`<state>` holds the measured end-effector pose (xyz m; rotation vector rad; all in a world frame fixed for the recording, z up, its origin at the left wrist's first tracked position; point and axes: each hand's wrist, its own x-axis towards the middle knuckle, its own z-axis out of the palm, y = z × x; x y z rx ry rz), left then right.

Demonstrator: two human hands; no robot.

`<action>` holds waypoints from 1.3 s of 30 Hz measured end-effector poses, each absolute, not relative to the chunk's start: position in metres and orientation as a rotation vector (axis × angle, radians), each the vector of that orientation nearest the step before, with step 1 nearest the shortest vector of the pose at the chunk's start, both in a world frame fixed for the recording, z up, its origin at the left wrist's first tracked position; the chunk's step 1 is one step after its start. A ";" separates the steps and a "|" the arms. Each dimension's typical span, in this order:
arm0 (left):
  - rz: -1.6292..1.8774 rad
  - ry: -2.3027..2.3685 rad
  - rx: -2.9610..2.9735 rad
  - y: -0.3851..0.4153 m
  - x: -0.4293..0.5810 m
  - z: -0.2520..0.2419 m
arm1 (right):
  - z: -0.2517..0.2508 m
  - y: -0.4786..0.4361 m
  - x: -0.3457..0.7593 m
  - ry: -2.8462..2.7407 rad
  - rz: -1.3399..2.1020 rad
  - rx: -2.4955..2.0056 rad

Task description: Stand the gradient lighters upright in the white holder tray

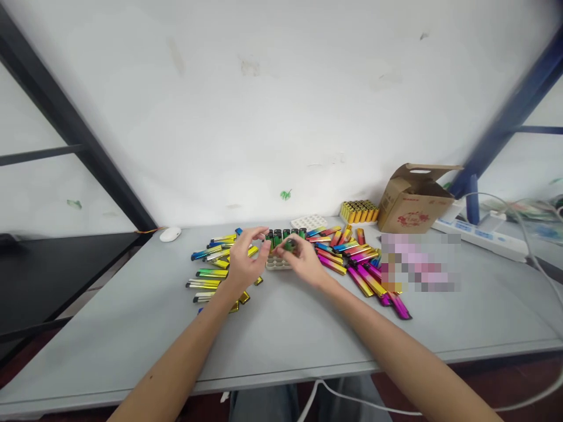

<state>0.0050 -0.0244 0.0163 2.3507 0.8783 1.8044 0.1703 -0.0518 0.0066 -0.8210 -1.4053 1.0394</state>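
Note:
My left hand hovers over a small white tray, fingers curled with the fingertips near the tray's left side; nothing shows clearly in them. My right hand pinches a small green cylindrical piece just above the tray. Several dark green pieces stand upright in the tray behind my hands. Shiny yellow-and-blue tubes lie in a heap to the left, and pink-to-yellow tubes lie in a heap to the right.
A grey table holds a white mouse, an empty white holed tray, a block of yellow cylinders, an open cardboard box and a white power strip. A white wall stands behind.

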 end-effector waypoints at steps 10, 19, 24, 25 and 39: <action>1.758 0.861 2.466 -0.023 0.004 0.002 | 0.012 -0.045 0.177 -0.965 1.360 -0.624; 1.551 1.005 2.543 -0.032 0.011 0.007 | 0.013 -0.045 0.173 -1.310 1.018 -0.794; 1.311 0.921 2.661 -0.029 0.014 0.001 | 0.016 -0.057 0.171 -1.565 0.570 -0.833; 1.298 0.904 2.652 -0.029 0.015 -0.001 | 0.017 -0.060 0.170 -1.605 0.539 -0.830; 1.159 0.707 1.441 -0.032 0.020 0.014 | 0.004 -0.035 0.187 -1.340 0.583 -1.016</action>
